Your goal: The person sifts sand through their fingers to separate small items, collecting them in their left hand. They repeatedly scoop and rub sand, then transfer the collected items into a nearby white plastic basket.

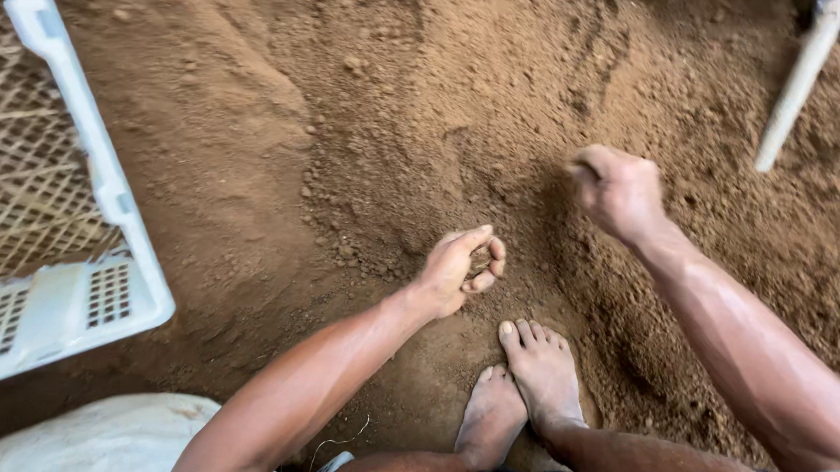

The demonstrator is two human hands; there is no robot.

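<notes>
My left hand (pixel 459 267) hangs just above the soil (pixel 368 137), fingers curled loosely into a ring, gripping nothing I can make out. My right hand (pixel 619 191) is clenched into a fist over the loose soil farther out. My bare feet (pixel 522 385) rest on the dirt below. A white crate (pixel 106 191) stands at my left, a white pole (pixel 800 79) at upper right.

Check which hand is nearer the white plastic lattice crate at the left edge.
Left. The left hand, fingers curled over the brown soil, sits mid-frame, right of the white plastic lattice crate. The right hand is farther right, nearer the white pole.
</notes>
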